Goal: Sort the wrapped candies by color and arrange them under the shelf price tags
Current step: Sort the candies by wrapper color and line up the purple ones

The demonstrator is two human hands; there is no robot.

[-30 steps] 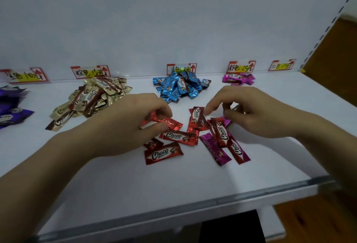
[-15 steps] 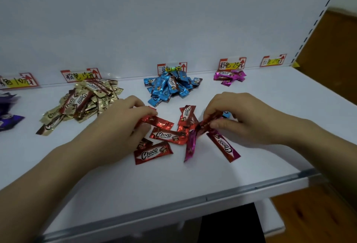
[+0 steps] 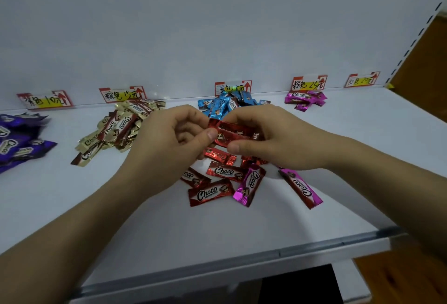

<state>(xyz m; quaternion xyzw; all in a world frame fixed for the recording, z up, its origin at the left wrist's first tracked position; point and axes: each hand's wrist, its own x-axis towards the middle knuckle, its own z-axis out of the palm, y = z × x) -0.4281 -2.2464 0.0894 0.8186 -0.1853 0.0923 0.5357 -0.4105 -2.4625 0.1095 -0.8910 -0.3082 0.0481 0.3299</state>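
Both hands hold red candies (image 3: 231, 133) lifted above the shelf middle. My left hand (image 3: 169, 144) pinches their left end between thumb and fingers; my right hand (image 3: 268, 139) pinches the right part. Below them lies a mixed heap: several red candies (image 3: 210, 193) and two pink candies (image 3: 250, 184) (image 3: 301, 187). At the back wall sit sorted piles: purple (image 3: 17, 141), gold-brown (image 3: 116, 132), blue (image 3: 223, 105) and pink (image 3: 306, 99), each under a price tag. The far-right price tag (image 3: 361, 80) has no candy below it.
The white shelf (image 3: 266, 226) ends in a grey metal front edge (image 3: 242, 253). A white back wall rises behind the tags. A perforated upright (image 3: 408, 45) and brown wood surface bound the right side.
Both hands lifted off the shelf and came together, now holding red candies between them. The camera view shifted slightly; a pink candy was left lying in the heap.
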